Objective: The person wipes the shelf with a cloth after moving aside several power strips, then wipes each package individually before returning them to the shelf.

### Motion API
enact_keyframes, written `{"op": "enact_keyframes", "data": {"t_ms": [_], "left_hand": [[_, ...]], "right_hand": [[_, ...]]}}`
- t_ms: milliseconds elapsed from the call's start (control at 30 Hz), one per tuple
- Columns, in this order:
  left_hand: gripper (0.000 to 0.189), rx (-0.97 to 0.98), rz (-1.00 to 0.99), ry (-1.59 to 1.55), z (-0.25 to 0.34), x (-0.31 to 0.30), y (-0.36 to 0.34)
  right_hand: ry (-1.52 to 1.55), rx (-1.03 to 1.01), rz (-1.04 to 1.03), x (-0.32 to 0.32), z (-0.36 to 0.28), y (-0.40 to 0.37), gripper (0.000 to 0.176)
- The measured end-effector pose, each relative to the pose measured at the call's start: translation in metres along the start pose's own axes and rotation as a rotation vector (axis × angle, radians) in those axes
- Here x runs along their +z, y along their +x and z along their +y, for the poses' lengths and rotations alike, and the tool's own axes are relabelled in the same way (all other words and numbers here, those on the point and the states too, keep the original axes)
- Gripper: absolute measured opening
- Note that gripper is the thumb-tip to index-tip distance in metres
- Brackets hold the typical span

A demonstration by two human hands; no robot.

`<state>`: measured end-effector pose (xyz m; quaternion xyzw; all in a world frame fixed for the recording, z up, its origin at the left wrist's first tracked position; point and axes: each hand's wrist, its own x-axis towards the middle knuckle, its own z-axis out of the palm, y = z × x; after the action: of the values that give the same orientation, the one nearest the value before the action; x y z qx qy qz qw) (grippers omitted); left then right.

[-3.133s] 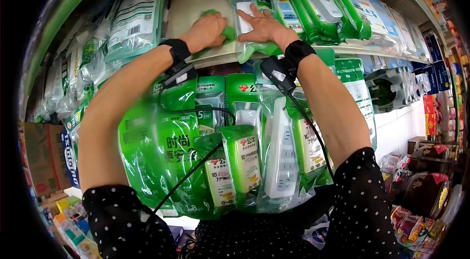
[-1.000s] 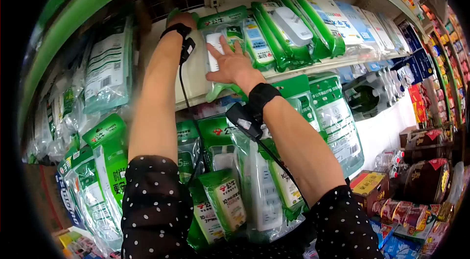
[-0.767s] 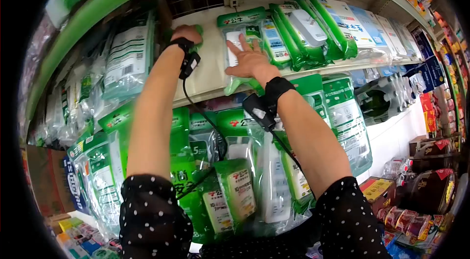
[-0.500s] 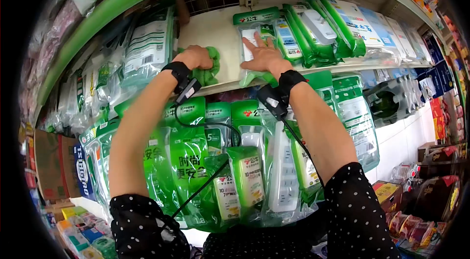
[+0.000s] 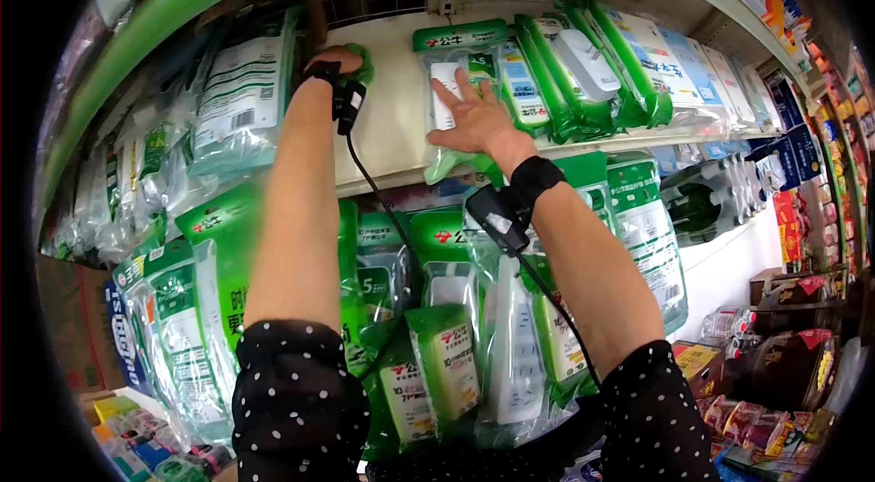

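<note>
Green, crumpled cloth (image 5: 363, 67) lies on the pale, smooth shelf (image 5: 383, 108) at the upper left of the centre, where I see the left hand (image 5: 335, 59) closed round it, its fingertips hidden. Near the middle of the frame, the right hand (image 5: 478, 122) is open, fingers splayed over the clear plastic front of a flat package (image 5: 445, 78) with a glossy green header. I cannot tell how hard it presses.

To the right of that, puffy green packets (image 5: 583, 63) lean in a row, one showing a rounded white block. At the upper left I see a stack of clear, wrinkled bags (image 5: 239, 99) with a white printed label. Below the shelf edge, soft green pouches (image 5: 444, 371) crowd the lower centre beside a long, slotted white power strip (image 5: 518, 354) in shiny film. Matt black bands (image 5: 533, 181) wrap both wrists, each with a boxy device and thin cable.
</note>
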<state>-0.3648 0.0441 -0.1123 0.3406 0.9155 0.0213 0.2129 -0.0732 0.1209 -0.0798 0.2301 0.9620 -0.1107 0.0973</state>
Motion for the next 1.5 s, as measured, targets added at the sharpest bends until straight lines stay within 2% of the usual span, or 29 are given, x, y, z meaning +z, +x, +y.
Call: {"op": "enact_keyframes", "data": {"t_ms": [267, 333, 400, 500, 600, 700, 733, 867, 1000, 1100, 1167, 1233, 1300, 1333, 1400, 1467, 1500], "left_hand": [[0.049, -0.122, 0.203, -0.008, -0.017, 0.001, 0.051], [0.048, -0.113, 0.252, 0.02, -0.042, 0.016, 0.086], [0.048, -0.077, 0.316, 0.022, -0.039, 0.016, 0.074], [0.048, 0.007, 0.459, -0.092, -0.012, 0.009, 0.002], [0.052, 0.078, 0.414, -0.041, -0.01, 0.006, 0.002], [0.056, 0.23, 0.407, -0.025, -0.015, 0.01, 0.017], [0.061, 0.096, 0.275, 0.035, -0.009, 0.004, 0.022], [0.072, -0.018, 0.384, -0.146, -0.009, 0.018, 0.093], [0.077, -0.123, 0.272, -0.198, 0.025, -0.008, 0.05], [0.081, -0.127, 0.214, -0.23, 0.03, -0.012, 0.047], [0.084, -0.067, 0.161, -0.264, 0.01, -0.004, 0.089], [0.085, -0.056, 0.158, -0.172, 0.007, -0.006, 0.104], [0.086, -0.095, 0.191, 0.054, 0.002, 0.001, 0.119], [0.081, -0.109, 0.185, 0.115, 0.004, 0.0, 0.115], [0.07, -0.295, 0.233, 0.302, 0.009, 0.016, 0.144], [0.062, -0.637, 0.294, 0.572, 0.009, 0.058, 0.2], [0.061, -0.51, 0.245, 0.558, 0.002, 0.06, 0.192]], "right_hand": [[0.016, 0.012, -0.016, -0.004, 0.0, -0.005, 0.089], [0.033, 0.011, -0.017, -0.004, -0.002, -0.007, 0.089], [0.041, 0.005, -0.01, -0.003, -0.002, -0.006, 0.09], [0.05, 0.001, -0.012, -0.003, -0.001, -0.006, 0.091], [0.06, 0.009, -0.015, 0.0, -0.001, -0.003, 0.092], [0.071, 0.014, -0.006, 0.001, 0.002, -0.003, 0.091], [0.073, 0.01, -0.007, 0.002, 0.001, -0.004, 0.091], [0.069, 0.012, -0.006, 0.003, 0.001, -0.001, 0.091], [0.029, 0.005, 0.033, 0.001, -0.002, -0.007, 0.088], [0.027, 0.004, 0.034, 0.0, -0.002, -0.007, 0.088], [0.02, 0.002, 0.032, 0.002, -0.002, -0.005, 0.088], [0.018, 0.004, 0.028, 0.001, -0.002, -0.005, 0.088], [0.032, 0.013, 0.011, 0.002, -0.001, -0.005, 0.089], [0.018, -0.007, 0.042, 0.004, 0.0, -0.005, 0.09], [0.003, -0.017, 0.058, 0.008, 0.003, 0.0, 0.091], [-0.006, -0.011, 0.039, 0.01, 0.003, 0.002, 0.091], [-0.019, -0.014, 0.049, 0.011, 0.006, 0.006, 0.091]]}}
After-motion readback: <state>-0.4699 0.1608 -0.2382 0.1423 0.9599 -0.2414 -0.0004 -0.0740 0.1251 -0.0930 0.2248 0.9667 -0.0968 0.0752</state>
